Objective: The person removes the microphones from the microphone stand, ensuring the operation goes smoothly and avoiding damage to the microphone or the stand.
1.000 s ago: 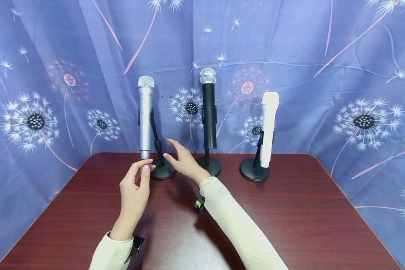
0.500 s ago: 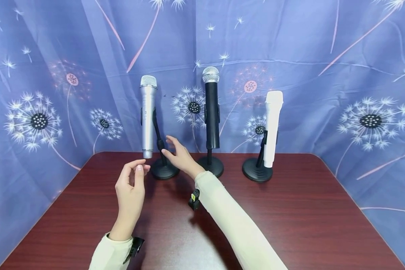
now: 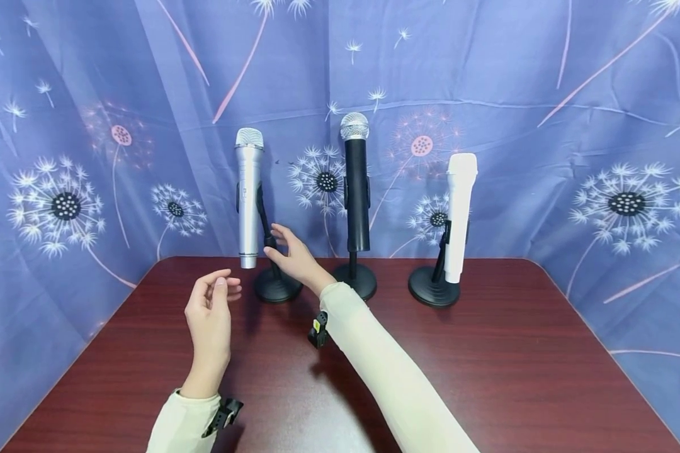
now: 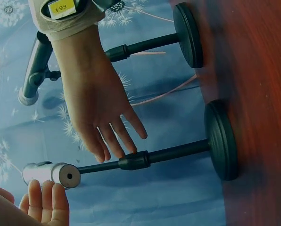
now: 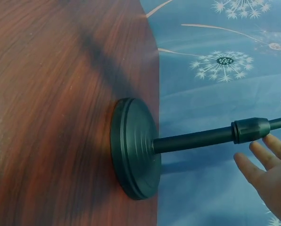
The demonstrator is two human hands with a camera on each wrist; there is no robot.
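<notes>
On a black desk stand (image 3: 277, 288) at the left leans a silver microphone (image 3: 249, 201), held in the stand's clip. My left hand (image 3: 211, 314) is in the air below and left of the microphone's lower end, fingers loosely bent, holding nothing. In the left wrist view its fingertips (image 4: 48, 202) overlap the silver butt end (image 4: 67, 175). To the right of the stand's pole is my right hand (image 3: 296, 257), thumb and fingers spread. In the right wrist view its fingertips (image 5: 268, 143) come right at the pole's collar (image 5: 250, 130).
A black microphone (image 3: 357, 195) with a silver mesh head stands in its own stand at centre back. Farther right, a white microphone (image 3: 461, 214) leans in a third stand (image 3: 434, 288). Behind the brown table (image 3: 487, 377) hangs a blue dandelion-print curtain (image 3: 515, 126).
My left hand has drawn left and slightly down, away from the silver microphone's lower end. The right hand has shifted a little left and up along the stand's pole. The microphones stay in their stands.
</notes>
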